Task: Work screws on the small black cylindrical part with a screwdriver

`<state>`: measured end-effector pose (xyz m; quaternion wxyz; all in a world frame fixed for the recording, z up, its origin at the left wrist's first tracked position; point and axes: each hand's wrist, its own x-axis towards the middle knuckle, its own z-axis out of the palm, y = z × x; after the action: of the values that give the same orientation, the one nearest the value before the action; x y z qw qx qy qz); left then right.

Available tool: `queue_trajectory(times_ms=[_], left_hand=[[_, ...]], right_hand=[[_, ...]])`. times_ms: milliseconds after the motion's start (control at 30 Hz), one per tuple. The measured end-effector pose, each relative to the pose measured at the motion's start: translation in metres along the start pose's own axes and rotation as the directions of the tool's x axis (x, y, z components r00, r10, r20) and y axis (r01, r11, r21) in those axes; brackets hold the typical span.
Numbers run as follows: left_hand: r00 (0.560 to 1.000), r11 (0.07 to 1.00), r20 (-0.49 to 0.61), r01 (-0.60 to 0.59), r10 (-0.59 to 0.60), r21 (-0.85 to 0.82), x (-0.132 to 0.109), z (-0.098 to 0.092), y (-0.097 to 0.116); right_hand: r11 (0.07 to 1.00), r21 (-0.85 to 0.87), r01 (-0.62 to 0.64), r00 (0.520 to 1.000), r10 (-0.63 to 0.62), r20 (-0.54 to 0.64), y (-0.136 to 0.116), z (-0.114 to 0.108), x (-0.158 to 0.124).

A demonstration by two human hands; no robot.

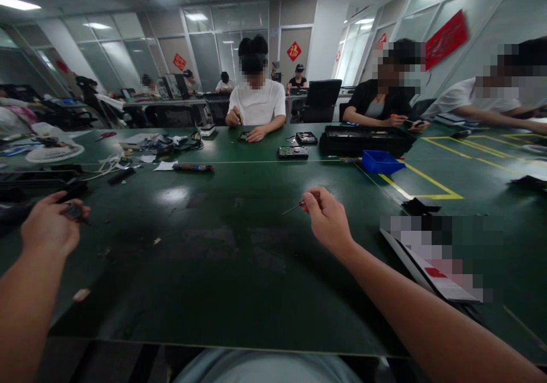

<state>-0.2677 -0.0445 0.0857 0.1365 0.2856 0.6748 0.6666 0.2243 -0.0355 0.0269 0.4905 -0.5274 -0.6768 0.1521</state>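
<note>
My right hand (327, 215) is closed around the small handle of a screwdriver (291, 209). Its thin metal shaft sticks out to the left above the green table (239, 292), with a bit of red showing at the fingers. At the far left, my left hand (49, 229) has its fingers curled around a small dark part (74, 212), whose kind I cannot make out. Just beyond that hand lie black pieces (74, 190), partly hidden by it.
An electric screwdriver (193, 167) lies ahead, left of two hard drives (293, 152). A blue bin (382, 162) stands before a long black housing (367, 139). A white-covered item (444, 269) lies right of my forearm. A co-worker (256, 101) sits opposite; cables (171, 142) clutter the left.
</note>
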Motion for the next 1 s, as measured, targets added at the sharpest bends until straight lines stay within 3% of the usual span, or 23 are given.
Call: queue_trajectory(times_ms=[67,133,300,367,567,633,733,833,1000], left_hand=[[0.995,0.991,0.059,0.086,-0.081,-0.099,-0.005,0.021,0.000],[0.976,0.975,0.208,0.111,-0.069,-0.195,-0.017,0.044,0.005],[0.851,0.926,0.524,0.222,-0.032,-0.304,-0.073,0.099,0.020],[0.772,0.920,0.635,0.271,-0.032,-0.283,-0.101,0.119,0.022],[0.453,0.933,0.892,0.318,0.005,-0.167,-0.178,0.164,0.018],[0.382,0.963,0.924,0.237,0.029,-0.128,-0.198,0.174,0.015],[0.317,0.994,0.945,-0.100,0.078,-0.049,-0.224,0.181,0.009],[0.258,0.921,0.960,-0.390,0.113,-0.003,-0.242,0.181,0.000],[0.116,0.798,0.973,-0.596,0.200,-0.094,-0.241,0.178,-0.020]], right_hand=[[1.000,0.008,-0.002,1.000,0.002,-0.007,0.001,0.000,0.000],[1.000,0.017,-0.002,1.000,0.002,-0.008,0.002,0.000,0.000],[1.000,0.024,0.002,1.000,-0.002,0.000,0.001,-0.001,0.000],[1.000,0.028,-0.002,1.000,0.002,-0.001,0.000,-0.002,0.000],[1.000,0.022,-0.021,1.000,0.021,-0.014,-0.003,-0.004,0.001],[1.000,0.018,-0.020,1.000,0.020,-0.019,-0.004,-0.004,0.001],[1.000,0.016,-0.016,1.000,0.016,-0.020,-0.003,-0.004,0.000],[1.000,-0.007,-0.009,1.000,0.009,-0.017,-0.001,-0.002,0.000],[0.999,-0.041,0.007,1.000,-0.007,-0.008,-0.002,-0.002,0.000]])
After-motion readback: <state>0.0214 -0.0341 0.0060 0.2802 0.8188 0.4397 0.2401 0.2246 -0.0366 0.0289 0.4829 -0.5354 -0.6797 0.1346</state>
